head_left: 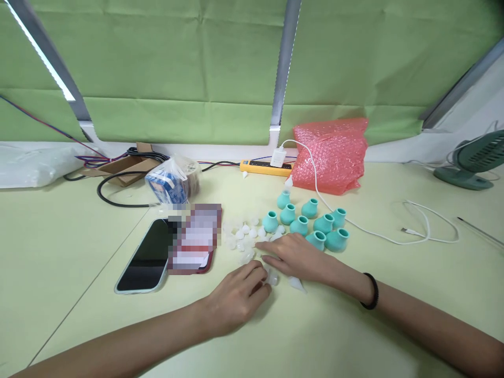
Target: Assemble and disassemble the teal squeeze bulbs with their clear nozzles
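Observation:
My left hand (240, 294) is closed, its fingertips curled on a clear plastic piece (271, 276) low on the table. My right hand (293, 257) reaches in from the right, index finger and thumb stretched out and apart, over the near edge of a heap of small translucent white pieces (246, 231). A pointed white piece (296, 284) lies just below the right wrist. Behind that hand stand several teal bulb-shaped pots (300, 226) with open mouths. One teal pot (283, 199) at the back has a white pointed tip (289, 182) on its mouth.
Left of the heap lie a dark-screened phone (144, 257) and a red-cased phone (197, 239). Farther back are a plastic-wrapped blue pack (169, 181), a yellow power strip (260, 168) and a pink bubble-wrap bag (331, 157). A white cable (370, 236) runs right, toward a green fan (472, 163).

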A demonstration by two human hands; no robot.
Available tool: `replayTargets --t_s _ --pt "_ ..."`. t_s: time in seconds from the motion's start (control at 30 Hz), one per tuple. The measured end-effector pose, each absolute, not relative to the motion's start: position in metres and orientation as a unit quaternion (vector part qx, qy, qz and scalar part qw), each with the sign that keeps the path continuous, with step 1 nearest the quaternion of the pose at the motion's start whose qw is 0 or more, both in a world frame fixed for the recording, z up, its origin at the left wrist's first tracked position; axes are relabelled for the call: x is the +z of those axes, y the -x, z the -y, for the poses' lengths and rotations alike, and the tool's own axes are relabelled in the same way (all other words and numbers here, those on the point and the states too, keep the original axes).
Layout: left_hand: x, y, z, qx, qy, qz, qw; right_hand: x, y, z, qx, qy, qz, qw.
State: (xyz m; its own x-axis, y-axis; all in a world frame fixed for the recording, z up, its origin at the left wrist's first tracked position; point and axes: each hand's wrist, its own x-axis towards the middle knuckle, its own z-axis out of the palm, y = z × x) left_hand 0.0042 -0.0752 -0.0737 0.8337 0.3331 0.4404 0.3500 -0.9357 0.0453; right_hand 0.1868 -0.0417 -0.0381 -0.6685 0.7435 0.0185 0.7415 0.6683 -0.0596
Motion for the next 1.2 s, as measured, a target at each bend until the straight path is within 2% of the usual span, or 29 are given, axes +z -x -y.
replayTargets --t_s 0.2,0.5,0.6,0.7,0.77,1.2 --pt "-0.079 -0.004 0.073 -0.233 0.958 0.167 0.025 -0.039 -0.183 0.042 0.078 0.379 0.921 0.048" --pt "-0.075 -0.003 0.075 -0.247 0.951 0.187 -0.020 -0.024 -0.189 0.043 0.159 0.348 0.919 0.095" --pt "-0.073 -0.003 0.074 -0.255 0.953 0.164 -0.024 -0.014 -0.192 0.043 0.262 0.349 0.893 0.107" --pt "-0.073 -0.004 0.074 -0.257 0.956 0.137 -0.022 -0.011 -0.195 0.041 0.386 0.362 0.845 0.078" --pt "-0.074 -0.004 0.074 -0.257 0.958 0.128 -0.019 -0.013 -0.196 0.040 0.423 0.366 0.827 0.055" --pt "-0.075 -0.003 0.072 -0.262 0.957 0.117 -0.048 -0.017 -0.198 0.038 0.443 0.360 0.819 0.046"
